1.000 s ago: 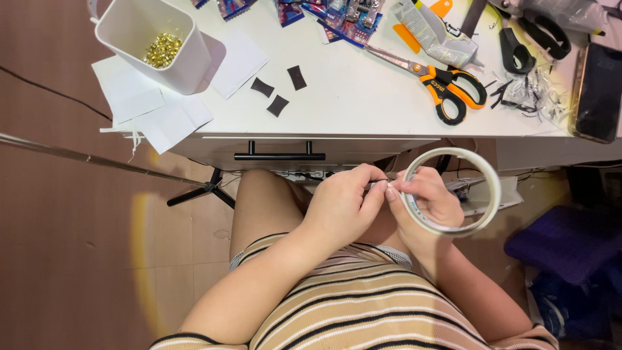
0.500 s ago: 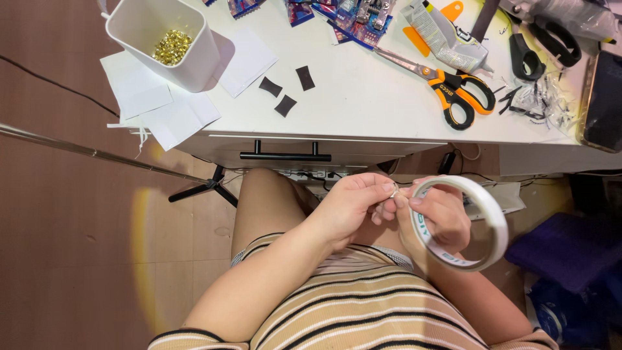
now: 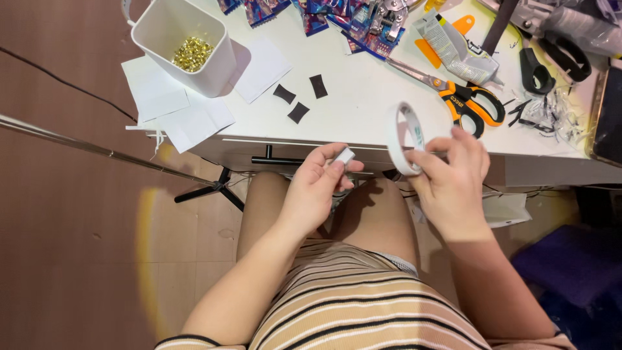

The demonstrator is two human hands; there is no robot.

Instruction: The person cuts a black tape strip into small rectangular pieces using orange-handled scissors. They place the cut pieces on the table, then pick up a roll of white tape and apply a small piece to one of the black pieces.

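Note:
My right hand (image 3: pixel 453 178) grips a white roll of tape (image 3: pixel 403 138), held on edge at the front edge of the white table (image 3: pixel 363 97). A small white piece of tape (image 3: pixel 343 157) is pinched between the thumb and fingers of my left hand (image 3: pixel 317 185), just below the table's front edge and above my lap. The two hands are apart, with the roll to the right of the torn piece.
On the table are three small black squares (image 3: pixel 299 97), orange-handled scissors (image 3: pixel 457 97), a white tub of gold bits (image 3: pixel 188 45) on white paper sheets (image 3: pixel 175 107), coloured packets (image 3: pixel 324 10) and black tools (image 3: pixel 551 61). A drawer handle (image 3: pixel 278 160) sits under the edge.
The hands were together at the roll in my lap; now they have separated. The right hand has lifted the roll toward the table and the left holds a torn-off piece.

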